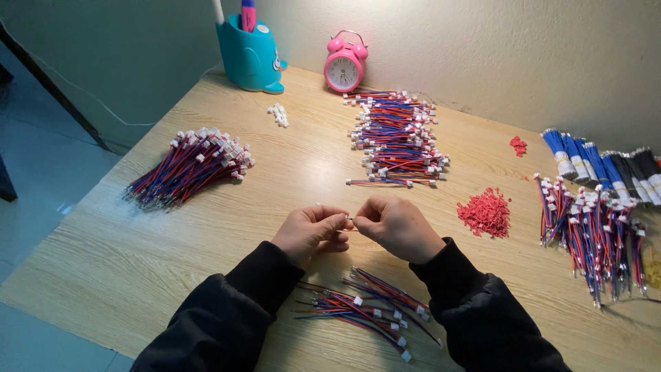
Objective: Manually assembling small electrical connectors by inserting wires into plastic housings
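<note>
My left hand (311, 232) and my right hand (397, 226) meet over the middle of the wooden table (103, 269), fingertips pinched together on a small wire piece (349, 220) between them. Just in front of my wrists lies a loose bunch of red and blue wires with white connectors (365, 308). A pile of small red plastic pieces (485, 211) lies to the right of my right hand.
A wire bundle (189, 167) lies at the left, a stacked pile of wires (396, 138) at the back centre, more wires (595, 234) and blue and black bundles (602, 162) at the right. A teal pen holder (249, 56), a pink alarm clock (344, 65) and white connectors (278, 114) stand near the wall.
</note>
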